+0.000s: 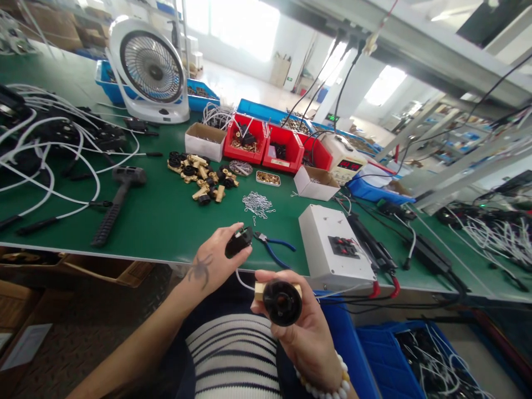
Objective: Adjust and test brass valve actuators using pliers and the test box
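My left hand [214, 260] is closed round a small black plastic housing [239, 243], just above the table's front edge. In my right hand [311, 332] is a brass fitting with a round black collar [282, 302], its open end facing me. A white cable [243, 281] runs between the two parts; its ends are hidden by my fingers. Blue-handled pliers [276, 246] lie open on the green table just right of my left hand. Beyond them is a loose pile of small metal clips [257, 205].
Brass and black fittings [203, 177] are heaped mid-table, before red bins [282, 149] and white boxes [205, 141]. A hammer [118, 205], white cables [54, 149] and a fan [152, 72] stand left. At right are a white switch box [332, 244] and a blue crate [378, 349].
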{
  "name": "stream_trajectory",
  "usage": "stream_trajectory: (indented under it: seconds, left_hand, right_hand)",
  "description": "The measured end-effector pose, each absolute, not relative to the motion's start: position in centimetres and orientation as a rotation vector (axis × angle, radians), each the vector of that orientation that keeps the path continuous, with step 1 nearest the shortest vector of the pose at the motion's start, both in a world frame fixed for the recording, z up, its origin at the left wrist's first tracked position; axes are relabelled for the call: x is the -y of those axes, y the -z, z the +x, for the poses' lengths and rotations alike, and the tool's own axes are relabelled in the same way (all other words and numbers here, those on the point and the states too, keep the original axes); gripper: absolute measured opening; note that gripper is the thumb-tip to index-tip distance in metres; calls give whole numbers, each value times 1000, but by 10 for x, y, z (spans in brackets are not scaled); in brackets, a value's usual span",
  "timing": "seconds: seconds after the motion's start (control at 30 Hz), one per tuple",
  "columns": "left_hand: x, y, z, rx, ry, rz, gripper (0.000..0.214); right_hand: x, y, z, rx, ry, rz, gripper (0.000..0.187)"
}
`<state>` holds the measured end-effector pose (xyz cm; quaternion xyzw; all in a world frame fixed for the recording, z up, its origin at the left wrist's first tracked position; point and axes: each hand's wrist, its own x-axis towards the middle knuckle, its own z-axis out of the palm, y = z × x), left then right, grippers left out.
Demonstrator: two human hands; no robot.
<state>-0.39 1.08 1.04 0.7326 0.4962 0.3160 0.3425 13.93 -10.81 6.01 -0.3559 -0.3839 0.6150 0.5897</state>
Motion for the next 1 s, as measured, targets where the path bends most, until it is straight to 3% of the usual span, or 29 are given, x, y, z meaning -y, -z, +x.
stream_trajectory:
  seconds: [0.1,0.23,0.37,1.0]
  left_hand:
    - [-8,-17,-14,-1085,-890,1663,52]
    - [2,-33,-16,-677,-1014,906,43]
    - [11,-50,-13,-559,-1074,521,42]
    - [33,-80,-17,-498,-1152,444,36]
  right_hand:
    - [109,-60,138,887,-1429,-818,42]
    - [109,-62,136,901,-1401,-809,45]
    - [110,-66,135,982,-1341,-821,40]
    - [113,-68,127,893,-1367,-902,34]
